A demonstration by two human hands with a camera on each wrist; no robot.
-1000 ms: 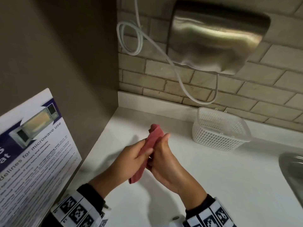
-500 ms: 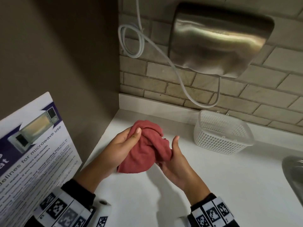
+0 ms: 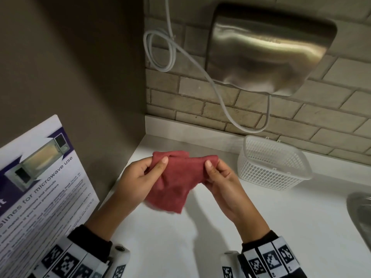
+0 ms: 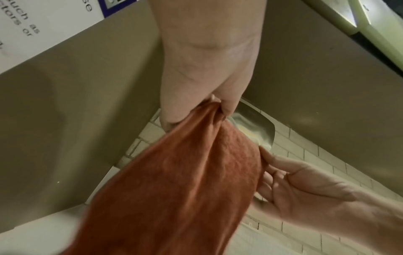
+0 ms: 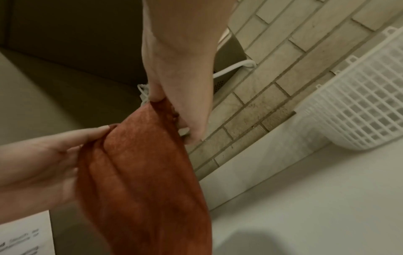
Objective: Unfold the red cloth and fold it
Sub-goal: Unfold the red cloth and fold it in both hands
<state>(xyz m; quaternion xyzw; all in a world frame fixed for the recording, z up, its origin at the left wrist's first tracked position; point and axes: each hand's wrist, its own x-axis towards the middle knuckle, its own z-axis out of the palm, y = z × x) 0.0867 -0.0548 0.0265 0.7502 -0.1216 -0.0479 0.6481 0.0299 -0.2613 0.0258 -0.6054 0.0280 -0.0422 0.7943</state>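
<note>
The red cloth hangs in the air above the white counter, partly spread and still doubled over. My left hand pinches its upper left corner between thumb and fingers. My right hand pinches the upper right corner. The cloth's lower end droops toward the counter. In the left wrist view the cloth runs down from my left hand, and in the right wrist view the cloth hangs from my right hand.
A white plastic basket stands on the counter at the right, near the brick wall. A steel hand dryer with a white cable hangs above. A microwave poster leans at the left. A sink rim shows at the far right.
The cloth went from a narrow folded strip pressed between both hands to a bunched mass, and now it is pulled apart sideways, each hand holding one upper corner.
</note>
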